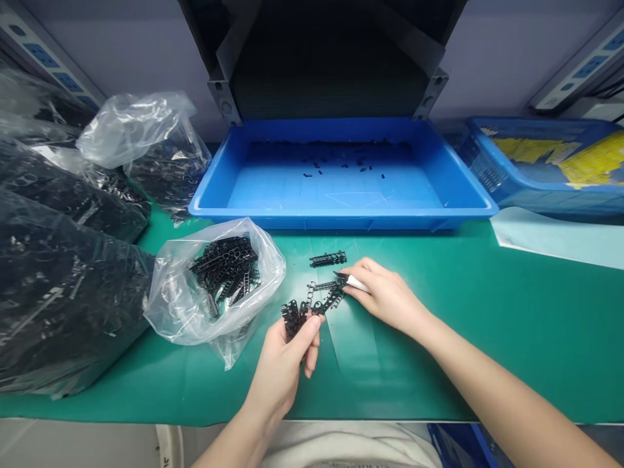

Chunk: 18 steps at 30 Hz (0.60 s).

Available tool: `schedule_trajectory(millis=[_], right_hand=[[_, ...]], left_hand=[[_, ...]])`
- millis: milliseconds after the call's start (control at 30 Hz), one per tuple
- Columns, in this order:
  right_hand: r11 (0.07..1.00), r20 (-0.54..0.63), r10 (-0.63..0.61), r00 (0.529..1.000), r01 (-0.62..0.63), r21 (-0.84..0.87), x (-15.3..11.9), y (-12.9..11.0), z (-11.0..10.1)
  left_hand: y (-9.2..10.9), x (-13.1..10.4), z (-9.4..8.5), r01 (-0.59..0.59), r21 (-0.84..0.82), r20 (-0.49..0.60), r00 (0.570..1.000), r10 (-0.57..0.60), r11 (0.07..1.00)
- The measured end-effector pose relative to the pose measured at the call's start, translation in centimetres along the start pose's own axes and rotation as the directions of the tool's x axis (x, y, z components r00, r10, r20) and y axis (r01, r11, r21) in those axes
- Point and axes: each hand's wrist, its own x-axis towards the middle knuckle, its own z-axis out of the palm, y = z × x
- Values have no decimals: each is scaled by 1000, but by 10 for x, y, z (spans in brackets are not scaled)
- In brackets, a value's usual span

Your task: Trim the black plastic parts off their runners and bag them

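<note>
Several black plastic parts are gripped in my left hand, its thumb pressed over them. My right hand is closed around a small white-handled tool with a dark tip. That tip meets black strips lying just beyond my left fingers. Two or so further black strips rest on the green mat above my hands. Left of my hands, an open clear bag holds a heap of black parts.
A blue tray with small black bits stands at the back, under a dark chute. Large bags of black parts fill the left. At right are a blue basket with yellow items and a pale sheet.
</note>
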Motion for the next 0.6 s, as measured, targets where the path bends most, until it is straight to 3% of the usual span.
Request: schedule_trajectory(millis=[100, 267, 400, 500, 600], right_hand=[[999, 128, -34, 991, 35, -2, 15, 4, -6], [974, 35, -125, 992, 116, 193, 10, 4, -16], [918, 77, -251, 965, 212, 336, -6, -1, -32], [876, 132, -289, 948, 206, 436, -14, -6, -38], [850, 140, -283, 949, 180, 495, -17, -11, -36]], left_hand=[[-1, 1, -4, -31, 17, -25, 999, 31, 999], [6, 0, -9, -138, 105, -88, 985, 147, 985], [18, 3, -10, -218, 243, -192, 944, 267, 945], [21, 7, -10, -196, 253, -94, 970, 225, 948], [19, 9, -7, -79, 121, 139, 988, 62, 990]])
